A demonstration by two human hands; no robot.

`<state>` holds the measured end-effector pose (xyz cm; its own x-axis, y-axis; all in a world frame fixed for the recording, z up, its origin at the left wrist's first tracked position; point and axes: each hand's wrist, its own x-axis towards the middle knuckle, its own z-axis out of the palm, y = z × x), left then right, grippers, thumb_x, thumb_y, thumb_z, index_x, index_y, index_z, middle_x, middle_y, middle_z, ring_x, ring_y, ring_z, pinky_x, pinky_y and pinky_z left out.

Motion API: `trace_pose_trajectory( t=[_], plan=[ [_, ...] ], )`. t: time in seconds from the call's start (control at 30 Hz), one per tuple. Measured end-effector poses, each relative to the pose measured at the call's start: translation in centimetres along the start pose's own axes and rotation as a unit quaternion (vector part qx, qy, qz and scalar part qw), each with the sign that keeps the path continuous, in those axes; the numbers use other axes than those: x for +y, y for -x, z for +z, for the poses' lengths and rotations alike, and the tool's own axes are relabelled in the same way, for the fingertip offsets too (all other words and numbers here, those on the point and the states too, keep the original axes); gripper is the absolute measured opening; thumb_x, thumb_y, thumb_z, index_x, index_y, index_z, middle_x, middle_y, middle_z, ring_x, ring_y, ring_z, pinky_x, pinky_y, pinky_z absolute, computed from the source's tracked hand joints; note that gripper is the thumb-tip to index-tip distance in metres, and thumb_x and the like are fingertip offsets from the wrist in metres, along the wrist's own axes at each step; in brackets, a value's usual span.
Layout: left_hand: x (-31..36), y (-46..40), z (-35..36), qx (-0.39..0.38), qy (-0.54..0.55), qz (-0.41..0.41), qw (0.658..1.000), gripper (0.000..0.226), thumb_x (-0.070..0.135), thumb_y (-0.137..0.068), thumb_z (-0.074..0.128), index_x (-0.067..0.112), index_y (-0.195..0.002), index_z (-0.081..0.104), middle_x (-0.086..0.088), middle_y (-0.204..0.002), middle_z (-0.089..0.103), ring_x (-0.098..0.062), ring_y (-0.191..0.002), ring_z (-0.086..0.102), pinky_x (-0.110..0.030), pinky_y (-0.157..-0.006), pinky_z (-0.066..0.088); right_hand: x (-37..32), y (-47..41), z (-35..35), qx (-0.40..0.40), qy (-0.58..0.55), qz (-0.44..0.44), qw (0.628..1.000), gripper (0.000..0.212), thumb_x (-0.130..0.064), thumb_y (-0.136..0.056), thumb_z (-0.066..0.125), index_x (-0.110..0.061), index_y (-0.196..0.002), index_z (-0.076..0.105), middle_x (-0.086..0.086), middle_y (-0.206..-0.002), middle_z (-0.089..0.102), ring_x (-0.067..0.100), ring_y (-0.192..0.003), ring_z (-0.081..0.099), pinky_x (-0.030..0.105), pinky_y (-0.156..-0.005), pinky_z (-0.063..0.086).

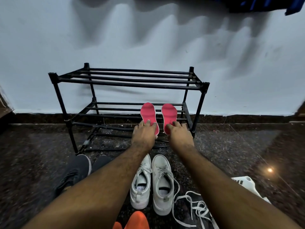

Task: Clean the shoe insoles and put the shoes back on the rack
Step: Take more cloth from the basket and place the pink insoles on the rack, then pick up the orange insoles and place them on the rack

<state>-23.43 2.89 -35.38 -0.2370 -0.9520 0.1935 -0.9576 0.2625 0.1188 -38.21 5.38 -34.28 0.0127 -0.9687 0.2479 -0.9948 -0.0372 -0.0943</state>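
Observation:
Two pink insoles lie side by side on the middle shelf of the black shoe rack (pixel 125 80), at its right end. My left hand (pixel 144 132) rests on the heel end of the left insole (pixel 148 113), fingers straight on top of it. My right hand (pixel 179 131) lies the same way on the right insole (pixel 169 114). A pair of white sneakers (pixel 152 182) stands on the floor between my forearms, toes toward the rack, laces loose.
Dark sneakers (pixel 77 172) sit on the floor at the left, partly under my left forearm. Loose white laces (pixel 198 207) and a white shoe (pixel 247 184) lie at the right. Orange shapes (pixel 137 220) show at the bottom edge. A pale wall stands behind the rack.

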Motion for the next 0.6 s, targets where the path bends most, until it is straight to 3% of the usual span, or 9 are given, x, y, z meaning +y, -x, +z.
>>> trace_pose_trajectory(
  t=[0.13,0.3,0.4,0.5,0.6],
  plan=[
    [-0.7,-1.7,1.5,0.017,-0.013,0.024,1.000,0.034,0.023,-0.099,0.053,0.021,-0.133,0.053,-0.008,-0.140,0.054,-0.030,-0.125,0.052,-0.047,-0.107,0.037,1.0,-1.2,1.0,-0.003,0.023,-0.023,0.999,0.044,-0.006,-0.090,0.053,-0.027,-0.129,0.056,0.003,-0.132,0.054,0.027,-0.114,0.050,0.045,-0.091,0.051],
    [-1.2,-1.1,1.9,0.013,0.012,0.013,1.000,0.046,0.017,-0.102,0.047,0.020,-0.147,0.041,-0.008,-0.159,0.034,-0.034,-0.147,0.028,-0.056,-0.120,0.016,0.8,-0.4,0.8,0.026,0.020,-0.009,0.999,0.048,-0.010,-0.088,0.055,-0.023,-0.134,0.048,0.006,-0.132,0.051,0.029,-0.116,0.049,0.043,-0.091,0.047],
    [-0.6,1.3,0.8,0.048,0.048,-0.001,0.998,0.048,0.030,-0.104,0.044,0.014,-0.149,0.038,-0.008,-0.156,0.040,-0.030,-0.144,0.035,-0.053,-0.119,0.024,-0.5,1.6,-0.2,0.030,0.007,-0.002,1.000,0.050,-0.016,-0.089,0.058,-0.020,-0.137,0.046,0.008,-0.134,0.049,0.029,-0.119,0.049,0.043,-0.092,0.046],
    [0.1,5.4,-0.5,0.075,0.069,-0.009,0.995,0.040,0.028,-0.102,0.047,0.014,-0.139,0.047,-0.006,-0.143,0.052,-0.025,-0.134,0.046,-0.049,-0.113,0.032,-2.5,5.1,-1.5,0.022,-0.007,0.002,1.000,0.046,-0.017,-0.089,0.058,-0.017,-0.134,0.049,0.009,-0.128,0.051,0.030,-0.116,0.050,0.044,-0.091,0.047],
    [0.5,10.4,-2.1,0.051,0.084,-0.017,0.995,0.042,0.024,-0.101,0.048,0.012,-0.142,0.045,-0.006,-0.146,0.051,-0.024,-0.136,0.045,-0.045,-0.113,0.033,-4.7,9.6,-2.8,0.006,-0.024,0.012,1.000,0.040,-0.019,-0.089,0.056,-0.018,-0.129,0.050,0.008,-0.126,0.052,0.030,-0.116,0.050,0.043,-0.090,0.047]
  ],
)
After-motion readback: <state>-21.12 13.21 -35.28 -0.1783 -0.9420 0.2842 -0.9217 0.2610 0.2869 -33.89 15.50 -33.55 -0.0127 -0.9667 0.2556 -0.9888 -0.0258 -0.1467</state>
